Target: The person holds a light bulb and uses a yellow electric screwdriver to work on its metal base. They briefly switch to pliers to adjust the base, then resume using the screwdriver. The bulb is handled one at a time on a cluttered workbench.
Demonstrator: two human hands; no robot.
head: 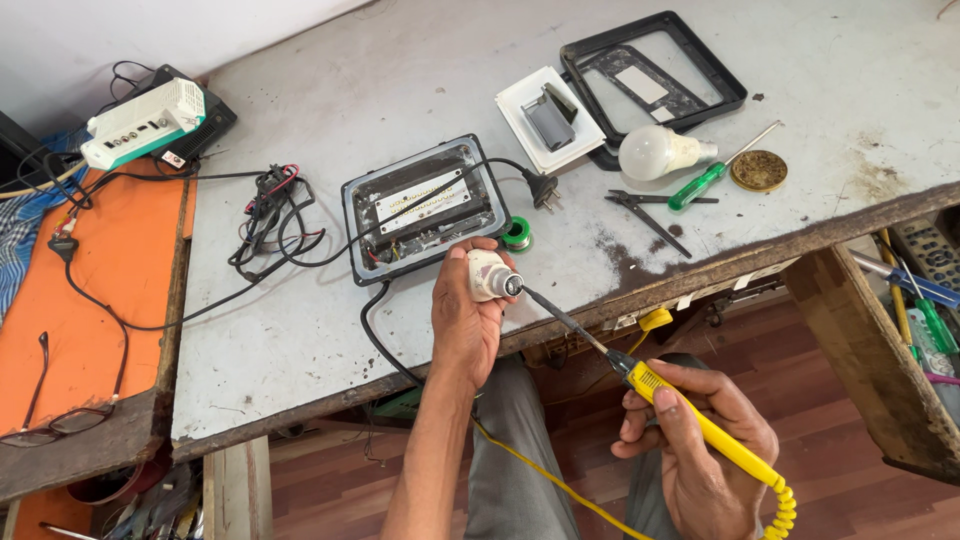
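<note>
Head view: left hand point(465, 325) gripping bulb base point(492, 275); right hand point(700, 450) clasping soldering iron point(640, 378); risk: hot tip slipping, burning fingers.

Left hand point(468, 318) raised above the bare forearm, wrist straight, fingers point(448, 285) and thumb curled shut around a small bulb base point(493, 275), back of the hand toward the camera. Right hand point(700, 450) lower and well apart, wrist bent inward, thumb and fingers pinched closed on the yellow handle of a soldering iron point(680, 405) in a pen-like hold. Both forearms angled up from the bottom edge.
</note>
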